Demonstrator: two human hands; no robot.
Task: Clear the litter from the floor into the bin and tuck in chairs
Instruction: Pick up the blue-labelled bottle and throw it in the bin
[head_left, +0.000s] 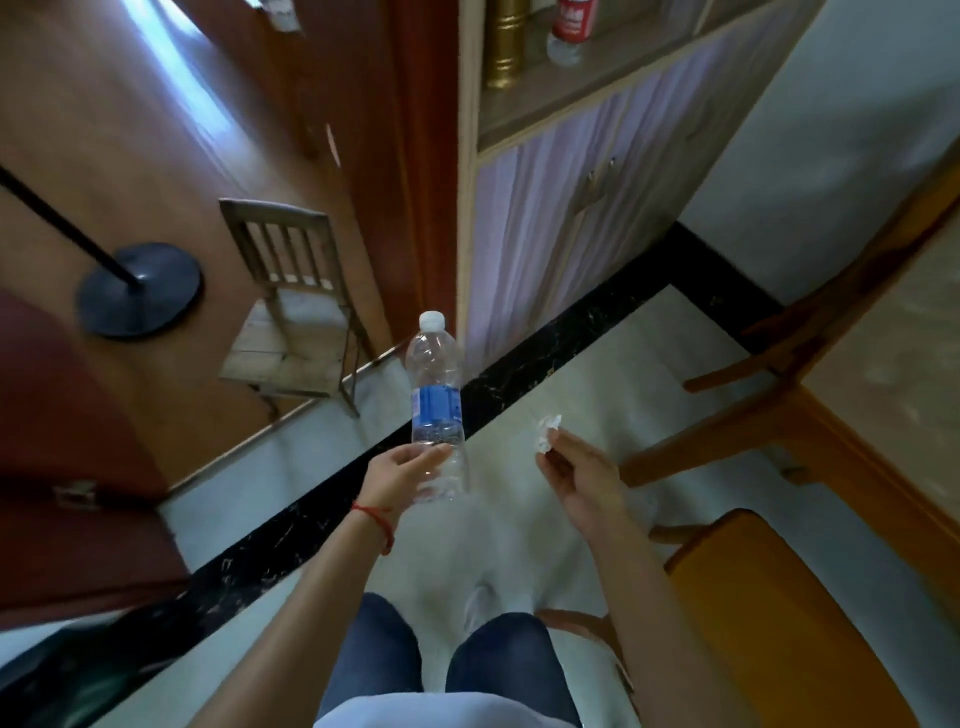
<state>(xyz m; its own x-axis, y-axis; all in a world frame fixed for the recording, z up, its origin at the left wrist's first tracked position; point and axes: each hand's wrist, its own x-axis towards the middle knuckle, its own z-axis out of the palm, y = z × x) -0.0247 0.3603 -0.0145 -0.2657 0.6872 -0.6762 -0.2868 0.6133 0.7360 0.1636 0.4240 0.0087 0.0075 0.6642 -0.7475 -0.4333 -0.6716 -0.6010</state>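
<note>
My left hand (400, 470) grips the lower part of an empty clear plastic bottle (436, 384) with a blue label and white cap, held upright over the pale tiled floor. A small crumpled white scrap of paper (546, 434) sits pinched between the fingertips of my right hand (576, 475). At the lower right, an orange wooden chair (769, 613) stands next to the table (893, 364), close to my right arm. A small worn wooden chair (291, 322) stands further off at the left by the doorway. No bin is in view.
A black floor-lamp base (139, 288) rests on the wooden floor at left. A dark red seat (67, 467) fills the left edge. A cabinet with purple doors (582, 218) rises ahead, with a gold object and a red-labelled bottle on its shelf. A black marble strip crosses the floor.
</note>
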